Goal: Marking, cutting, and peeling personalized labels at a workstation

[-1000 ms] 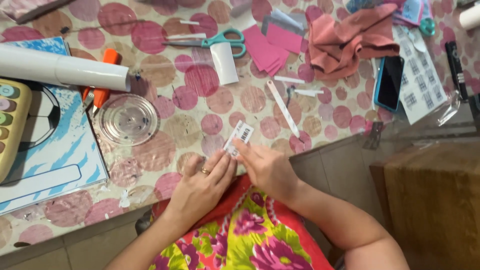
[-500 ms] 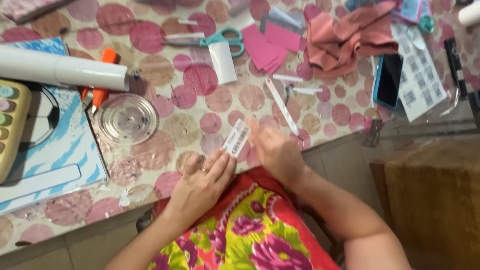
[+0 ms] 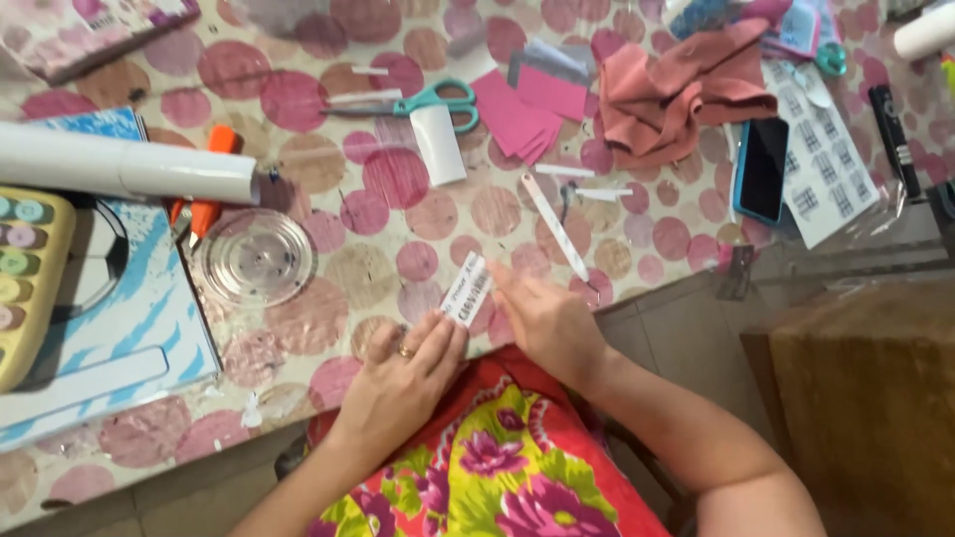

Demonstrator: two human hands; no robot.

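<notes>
While the left hand (image 3: 403, 378) pinches the lower end of a small printed paper strip (image 3: 468, 289) between thumb and fingertips at the near edge of the table (image 3: 328, 298), the right hand (image 3: 545, 320) lies open and flat just beside it, fingers stretched toward the strip's upper end and holding nothing. With only one end gripped, the light strip could curl, crease or slip loose, and because it sits right at the edge it may well drop onto the flowered lap. Farther in, a clear plastic lid (image 3: 256, 257) and a long white sliver (image 3: 555, 227) lie close enough to be brushed aside. Toward the far edge, scissors (image 3: 418, 101), pink paper pieces (image 3: 525, 107) and a pink cloth (image 3: 671, 89) crowd the surface.
</notes>
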